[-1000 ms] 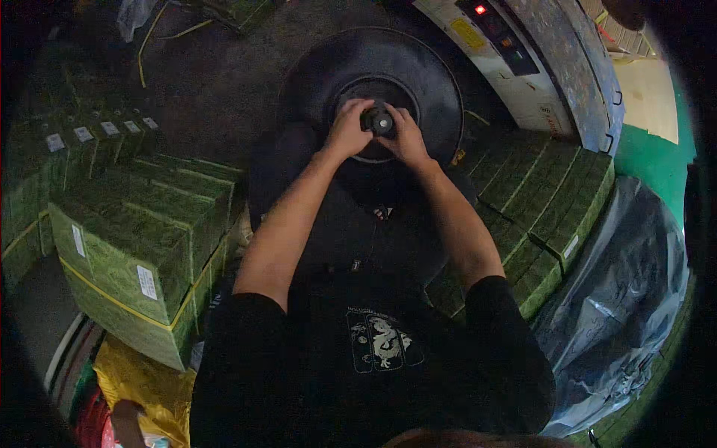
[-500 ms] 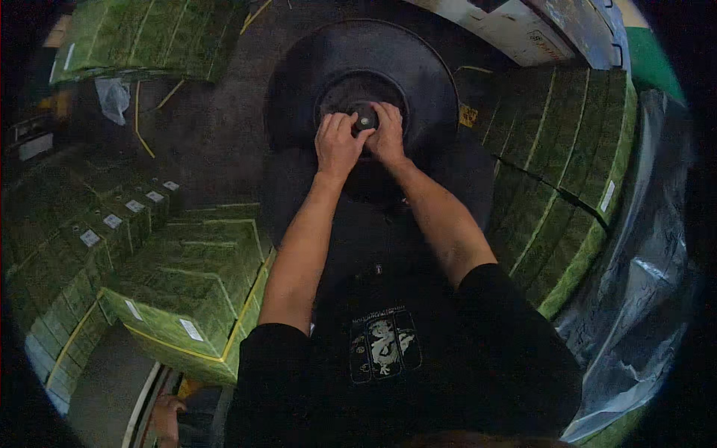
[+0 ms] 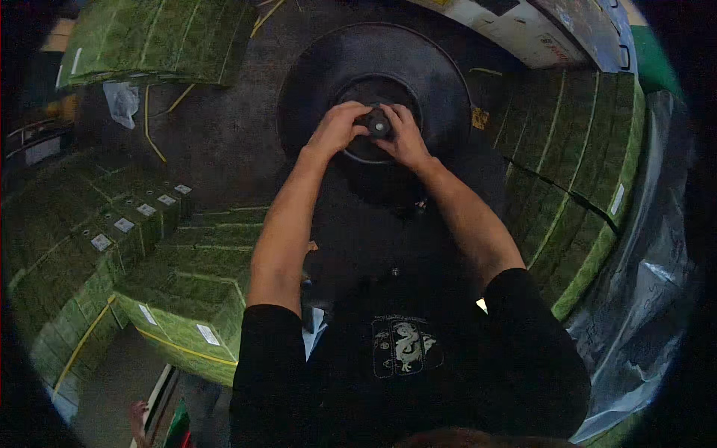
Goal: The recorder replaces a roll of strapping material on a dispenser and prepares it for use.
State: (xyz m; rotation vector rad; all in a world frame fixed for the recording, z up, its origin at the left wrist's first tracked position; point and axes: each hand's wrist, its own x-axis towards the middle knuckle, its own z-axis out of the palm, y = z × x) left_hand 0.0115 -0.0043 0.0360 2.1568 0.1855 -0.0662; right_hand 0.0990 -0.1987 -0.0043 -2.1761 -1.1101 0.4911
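A dark lobed knob (image 3: 379,126) with a pale spot at its middle sits over the hub of a large black round disc (image 3: 447,89). My left hand (image 3: 337,131) reaches it from the left, thumb and fingertips closed against its side. From the other side, my right hand (image 3: 406,137) curls its fingers and thumb round the same knob. Beneath both hands a raised ring (image 3: 376,158) circles the disc's centre. Whether the knob touches the hub below is hidden by my hands.
Stacks of green-wrapped packs stand at left (image 3: 168,328), right (image 3: 567,149) and far left (image 3: 157,37). Yellow strap (image 3: 148,123) lies on the dark floor. Clear plastic sheeting (image 3: 635,313) hangs at right, below a white cabinet (image 3: 515,30). Another person's hand (image 3: 139,418) shows at lower left.
The view has shifted slightly, moving the surroundings rightward. My left hand has swung round to the knob's left side, its thumb drawn back, and more of the knob now shows between my hands.
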